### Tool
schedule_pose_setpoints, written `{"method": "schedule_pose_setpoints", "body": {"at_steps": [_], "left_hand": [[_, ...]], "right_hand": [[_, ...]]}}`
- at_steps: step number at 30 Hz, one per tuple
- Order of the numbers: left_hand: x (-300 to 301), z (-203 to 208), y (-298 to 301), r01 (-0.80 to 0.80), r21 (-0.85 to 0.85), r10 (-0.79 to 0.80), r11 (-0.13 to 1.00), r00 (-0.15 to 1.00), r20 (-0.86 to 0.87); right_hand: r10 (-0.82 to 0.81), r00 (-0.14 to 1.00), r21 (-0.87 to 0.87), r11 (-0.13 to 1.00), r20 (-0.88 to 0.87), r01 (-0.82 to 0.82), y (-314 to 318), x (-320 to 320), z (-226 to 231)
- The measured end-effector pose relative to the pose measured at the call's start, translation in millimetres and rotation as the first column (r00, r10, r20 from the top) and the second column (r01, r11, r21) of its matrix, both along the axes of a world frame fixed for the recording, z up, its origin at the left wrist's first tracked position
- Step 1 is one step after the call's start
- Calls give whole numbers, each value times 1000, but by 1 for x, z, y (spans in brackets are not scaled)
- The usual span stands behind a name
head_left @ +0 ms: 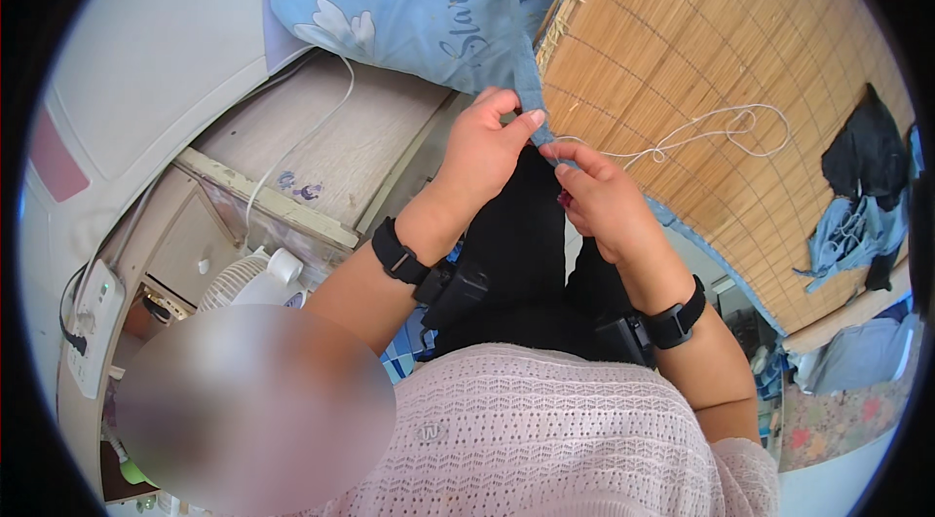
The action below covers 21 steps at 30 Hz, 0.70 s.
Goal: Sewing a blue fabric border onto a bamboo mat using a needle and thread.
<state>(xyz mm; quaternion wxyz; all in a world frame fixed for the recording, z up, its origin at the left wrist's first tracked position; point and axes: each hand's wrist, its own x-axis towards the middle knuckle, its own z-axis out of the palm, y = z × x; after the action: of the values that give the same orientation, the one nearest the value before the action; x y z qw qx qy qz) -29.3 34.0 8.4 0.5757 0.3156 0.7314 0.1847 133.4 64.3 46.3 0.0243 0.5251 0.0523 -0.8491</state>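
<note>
A light-blue pillow [390,6] with dark lettering and a white flower lies ahead of me. A narrow strip of its blue cloth edge [527,89] runs down toward me between my hands. My left hand [482,147] is closed, pinching that edge between thumb and fingers. Just right of it and lower, my right hand [606,201] pinches the strip's lower end with thumb and fingertips. Something small and dark red [565,199] shows at the right fingers; I cannot make out what it is. A thin white cord [672,142] trails from beside the right fingers, loosely looped.
The cord lies on a bamboo mat [701,20] at the right, with black cloth [865,152] and blue cloth [842,240] beyond. A wooden cabinet [312,132], white fan [239,281] and power strip [95,332] stand at the left. Another cable [336,113] crosses the cabinet top.
</note>
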Motion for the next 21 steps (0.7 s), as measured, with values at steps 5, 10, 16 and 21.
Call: {"method": "schedule_pose_setpoints", "body": {"at_steps": [5, 10, 16, 21], "left_hand": [[4, 11, 12, -130, -131, 153, 983, 970, 188], [3, 17, 19, -173, -238, 236, 956, 933, 270], [-3, 19, 29, -173, -462, 336, 870, 894, 296], [-2, 22, 36, -124, -532, 316, 838, 905, 286]], "right_hand": [[1, 1000, -22, 1000, 8, -1, 3, -3, -7], [-7, 995, 146, 989, 98, -8, -10, -10, -14], [-3, 986, 502, 861, 165, -82, -38, -10, -15], [24, 982, 549, 826, 188, -125, -45, -6, -12]]}}
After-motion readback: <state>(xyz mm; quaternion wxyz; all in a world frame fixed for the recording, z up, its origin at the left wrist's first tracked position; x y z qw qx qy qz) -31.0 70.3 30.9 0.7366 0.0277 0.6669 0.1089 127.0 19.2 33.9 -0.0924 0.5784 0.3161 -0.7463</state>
